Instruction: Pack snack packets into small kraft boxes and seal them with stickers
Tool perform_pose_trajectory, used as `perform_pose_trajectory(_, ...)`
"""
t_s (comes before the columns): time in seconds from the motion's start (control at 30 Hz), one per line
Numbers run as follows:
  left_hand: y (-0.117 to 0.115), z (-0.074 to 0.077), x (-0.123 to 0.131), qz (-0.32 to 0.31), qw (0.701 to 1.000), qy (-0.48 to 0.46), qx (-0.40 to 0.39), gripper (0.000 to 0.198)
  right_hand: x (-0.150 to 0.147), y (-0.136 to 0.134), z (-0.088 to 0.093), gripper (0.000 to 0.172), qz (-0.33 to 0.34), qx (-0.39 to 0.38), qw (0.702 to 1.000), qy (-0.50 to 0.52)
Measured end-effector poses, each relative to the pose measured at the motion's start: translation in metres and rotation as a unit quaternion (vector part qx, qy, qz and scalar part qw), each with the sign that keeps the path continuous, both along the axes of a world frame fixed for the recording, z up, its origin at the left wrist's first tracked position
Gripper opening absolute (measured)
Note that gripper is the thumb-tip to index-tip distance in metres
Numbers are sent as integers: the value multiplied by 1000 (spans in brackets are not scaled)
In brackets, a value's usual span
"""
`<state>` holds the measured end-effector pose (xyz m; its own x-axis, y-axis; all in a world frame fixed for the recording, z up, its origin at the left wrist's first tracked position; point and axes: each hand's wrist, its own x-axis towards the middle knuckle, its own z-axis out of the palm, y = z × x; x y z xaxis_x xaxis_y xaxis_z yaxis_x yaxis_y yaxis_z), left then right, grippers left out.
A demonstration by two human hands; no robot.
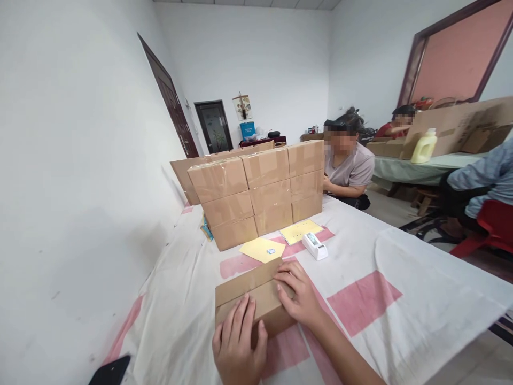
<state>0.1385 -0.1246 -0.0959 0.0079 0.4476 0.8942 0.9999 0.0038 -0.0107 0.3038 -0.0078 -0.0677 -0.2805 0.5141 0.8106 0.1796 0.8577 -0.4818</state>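
A small closed cardboard box (256,294) rests on the cloth-covered table right in front of me, with a seam running along its top. My left hand (239,337) lies on its near left part, fingers stretched over the top flap. On the right end of the top rests my right hand (295,291), its fingers apart and slightly bent. Both palms touch the box without wrapping round it. Beyond the box lie a yellow card (260,249) with a small picture and a second yellow sheet (298,231). A white device with a small screen (315,246) stands beside them.
A wall of stacked cardboard boxes (270,195) stands across the table. A person (350,166) crouches behind its right end. White wall borders the left side, with a dark object (110,371) at lower left. Another table (395,170) holds a pale yellow jug (424,147).
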Motion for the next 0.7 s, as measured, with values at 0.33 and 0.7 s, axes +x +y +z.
perform_pose_trajectory(0.33,15,34,10,-33,988,42,-147,42,2,-2,2,19,11,-47,999,-21)
perform_pose_trajectory(0.7,12,22,11,-43,986,-17,-162,54,107,142,14,15,-255,-460,849,-51)
